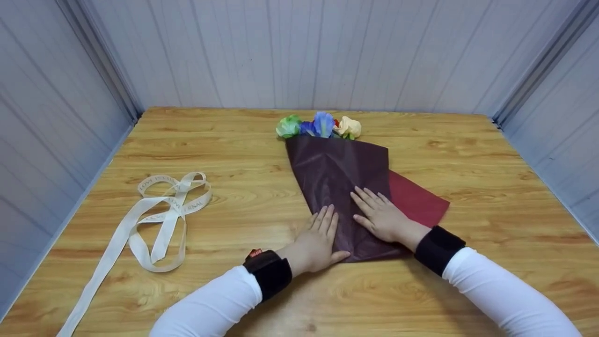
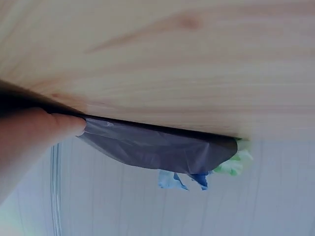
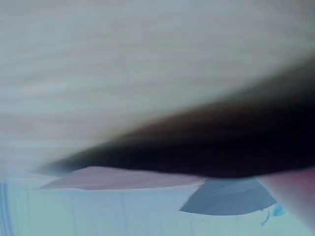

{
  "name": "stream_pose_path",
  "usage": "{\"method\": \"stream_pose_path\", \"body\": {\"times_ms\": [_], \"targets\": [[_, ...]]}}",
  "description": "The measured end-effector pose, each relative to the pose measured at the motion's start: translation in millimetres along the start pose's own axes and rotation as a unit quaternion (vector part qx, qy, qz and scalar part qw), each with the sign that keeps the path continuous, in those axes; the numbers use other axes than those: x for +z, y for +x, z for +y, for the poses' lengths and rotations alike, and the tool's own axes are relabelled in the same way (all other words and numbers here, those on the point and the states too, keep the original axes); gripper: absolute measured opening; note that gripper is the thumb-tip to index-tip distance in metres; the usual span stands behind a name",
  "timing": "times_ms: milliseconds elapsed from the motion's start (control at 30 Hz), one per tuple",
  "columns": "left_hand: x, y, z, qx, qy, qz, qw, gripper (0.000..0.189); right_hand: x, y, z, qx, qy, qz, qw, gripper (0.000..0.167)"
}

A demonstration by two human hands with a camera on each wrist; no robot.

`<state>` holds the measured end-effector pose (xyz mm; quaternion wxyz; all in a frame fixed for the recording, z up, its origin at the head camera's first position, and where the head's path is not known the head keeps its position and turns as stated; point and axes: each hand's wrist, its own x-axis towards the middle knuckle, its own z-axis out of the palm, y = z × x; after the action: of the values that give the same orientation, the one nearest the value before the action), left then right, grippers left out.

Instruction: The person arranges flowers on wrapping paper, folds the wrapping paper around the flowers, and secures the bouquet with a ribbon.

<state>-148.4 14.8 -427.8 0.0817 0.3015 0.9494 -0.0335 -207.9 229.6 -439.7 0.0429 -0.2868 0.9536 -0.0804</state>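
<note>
Dark purple wrapping paper (image 1: 339, 168) is folded around a bunch of flowers on the table. Out of its far end show a green flower (image 1: 288, 126), a blue flower (image 1: 323, 123), a cream flower (image 1: 349, 127) and a bit of red. A red sheet (image 1: 416, 199) sticks out beneath the purple paper on the right. My left hand (image 1: 316, 243) lies on the paper's near left edge, fingers straight. Flat on its right half rests my right hand (image 1: 383, 217), fingers extended. In the left wrist view, a finger (image 2: 69, 125) touches the paper's edge. The stems are hidden.
A white printed ribbon (image 1: 161, 234) lies in loose loops on the left, its tail running to the near edge of the wooden table (image 1: 224, 140). Pale panel walls (image 1: 290, 51) stand behind and at both sides.
</note>
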Motion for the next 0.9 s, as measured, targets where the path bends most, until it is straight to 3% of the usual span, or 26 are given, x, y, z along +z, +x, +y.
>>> {"method": "stream_pose_path", "body": {"times_ms": [200,300,433,600,900], "targets": [[1.4,-0.2,0.5,0.002,0.000,0.006,1.0000,0.082,-4,-0.1,17,0.064,-0.038,-0.004,0.9972,0.053],[3.9,0.0,0.4,0.006,-0.007,0.006,0.9999,0.082,-8,-3.6,15,0.071,-0.064,0.009,0.9953,0.052],[7.3,0.0,-0.4,0.007,-0.007,0.009,0.9999,0.082,-7,-15.3,-13,0.015,-0.053,0.041,0.9976,0.053],[6.7,0.8,-2.2,0.003,-0.003,0.018,0.9998,0.082,-3,-37.7,-47,-0.083,-0.004,-0.032,0.9960,0.057],[2.1,0.1,-6.5,0.019,-0.042,0.024,0.9986,0.091,-9,-62.4,-27,-0.086,0.036,-0.099,0.9907,0.055]]}}
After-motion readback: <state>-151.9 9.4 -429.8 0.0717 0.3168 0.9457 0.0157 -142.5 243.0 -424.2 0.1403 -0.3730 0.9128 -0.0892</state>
